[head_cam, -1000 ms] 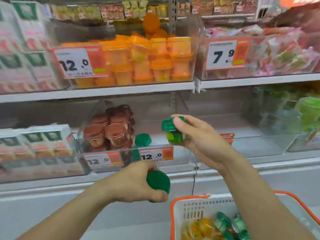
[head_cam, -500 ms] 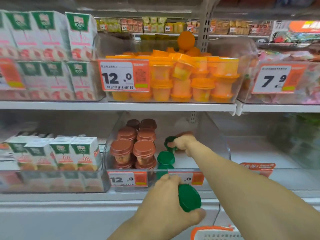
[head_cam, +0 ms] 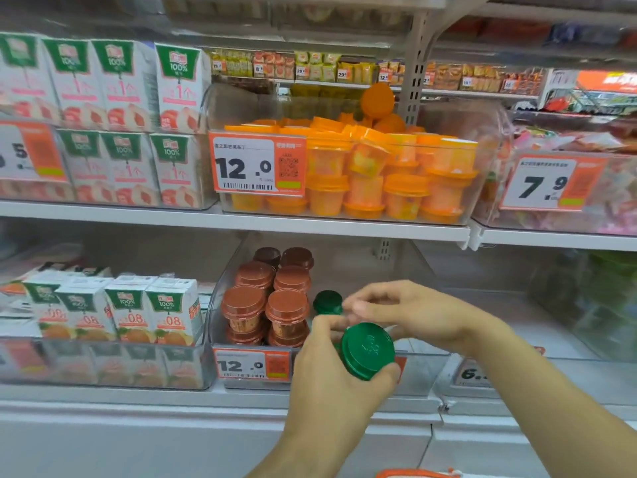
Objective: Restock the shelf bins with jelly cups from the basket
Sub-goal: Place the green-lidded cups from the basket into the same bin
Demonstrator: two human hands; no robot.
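Note:
My left hand (head_cam: 331,384) grips a green-lidded jelly cup (head_cam: 367,350) in front of the clear lower shelf bin (head_cam: 420,370). My right hand (head_cam: 410,313) hovers just above and behind that cup, fingers spread and blurred, holding nothing. Inside the bin, another green jelly cup (head_cam: 327,301) stands to the right of stacked brown jelly cups (head_cam: 269,305). Only the orange rim of the basket (head_cam: 417,473) shows at the bottom edge.
The bin above holds orange jelly cups (head_cam: 379,181) behind a 12.0 price tag (head_cam: 258,167). Juice cartons (head_cam: 117,312) fill the bins at left. Right of the green cups the lower bin's floor is bare. A bin of green items (head_cam: 599,298) sits at far right.
My right hand left its green cup inside the bin and drew back out, now empty beside my left hand. My left hand rose toward the bin with its cup. The view tilted up.

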